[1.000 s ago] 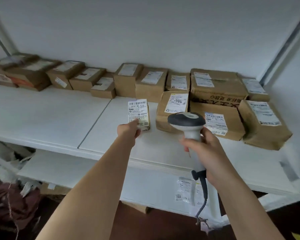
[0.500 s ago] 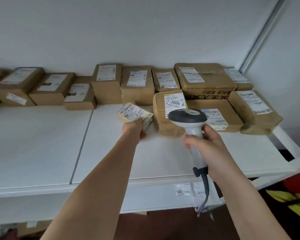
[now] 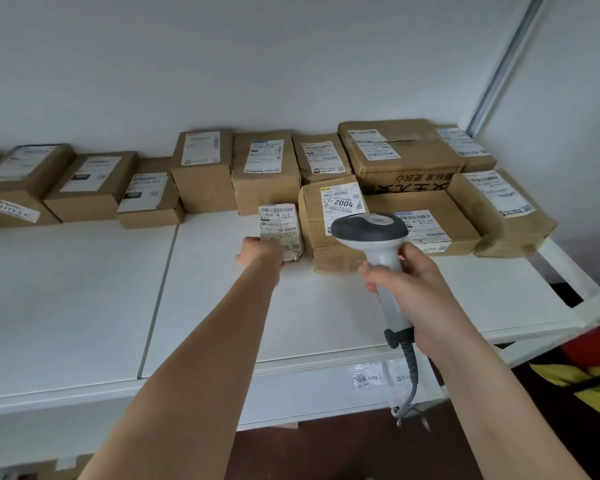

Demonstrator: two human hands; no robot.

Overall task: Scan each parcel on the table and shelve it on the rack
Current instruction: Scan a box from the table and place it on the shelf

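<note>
A small brown parcel point(image 3: 280, 225) with a white barcode label lies flat on the white rack shelf point(image 3: 84, 292), right beside the box labelled 2004 point(image 3: 329, 223). My left hand point(image 3: 262, 254) holds the small parcel's near end, fingers hidden under it. My right hand point(image 3: 409, 289) grips the handle of a grey and white barcode scanner point(image 3: 369, 230), whose head hovers in front of the 2004 box; its coiled cable hangs down.
Several labelled cardboard boxes point(image 3: 264, 168) line the back of the shelf against the white wall, with larger ones point(image 3: 399, 154) stacked at the right. A lower shelf edge carries stickers point(image 3: 361, 377). A yellow and red object point(image 3: 589, 368) sits at lower right.
My left hand has set the small parcel down flat on the shelf next to the 2004 box, label up. The view has shifted right and closer; the scanner stays in my right hand.
</note>
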